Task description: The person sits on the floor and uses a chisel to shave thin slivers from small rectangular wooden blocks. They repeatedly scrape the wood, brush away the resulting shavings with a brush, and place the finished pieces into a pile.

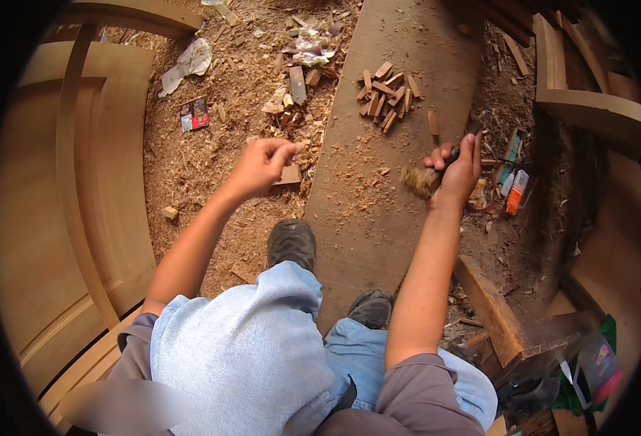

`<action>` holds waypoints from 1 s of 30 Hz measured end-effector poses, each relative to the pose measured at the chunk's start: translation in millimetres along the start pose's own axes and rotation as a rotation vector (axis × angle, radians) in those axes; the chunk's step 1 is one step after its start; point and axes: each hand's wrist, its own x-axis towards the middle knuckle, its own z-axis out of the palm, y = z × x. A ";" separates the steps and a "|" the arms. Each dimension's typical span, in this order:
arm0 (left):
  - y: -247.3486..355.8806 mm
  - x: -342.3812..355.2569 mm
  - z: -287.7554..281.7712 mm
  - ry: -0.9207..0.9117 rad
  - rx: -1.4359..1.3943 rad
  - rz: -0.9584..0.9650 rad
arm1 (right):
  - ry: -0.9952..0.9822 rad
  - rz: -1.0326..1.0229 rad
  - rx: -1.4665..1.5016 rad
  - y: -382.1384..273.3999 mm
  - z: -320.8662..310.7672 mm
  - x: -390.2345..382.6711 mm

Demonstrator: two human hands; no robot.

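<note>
My right hand [457,167] is closed round a dark-handled brush [416,182], its tan bristles pointing down to the left. My left hand [262,166] is raised over the shavings at the left edge of a wide board [367,254]. Its thumb and fingertips are pinched together; whatever they hold, if anything, is too small to name. On the board lies a heap of small reddish-brown wood blocks [389,98], with a single block [433,122] apart from it near my right fingers. Loose wood crumbs [364,182] are scattered on the board between my hands.
Wooden door panels [109,160] stand at the left. Shavings [182,167] and offcuts [298,85] cover the ground. An orange-and-white tube [517,191] lies right of the board. A rough timber [489,309] is beside my right arm, and wooden frames [589,109] stand at the far right.
</note>
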 end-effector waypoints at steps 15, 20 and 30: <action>26.5 44.3 3.8 0.087 -0.489 0.231 | -0.817 0.342 -0.195 50.8 33.7 -74.0; 27.1 46.5 1.4 0.071 -0.239 0.211 | -0.799 0.315 -0.247 63.0 33.7 -77.9; 21.4 8.1 8.8 0.064 0.055 0.262 | -0.256 0.119 -0.098 35.1 15.4 -25.2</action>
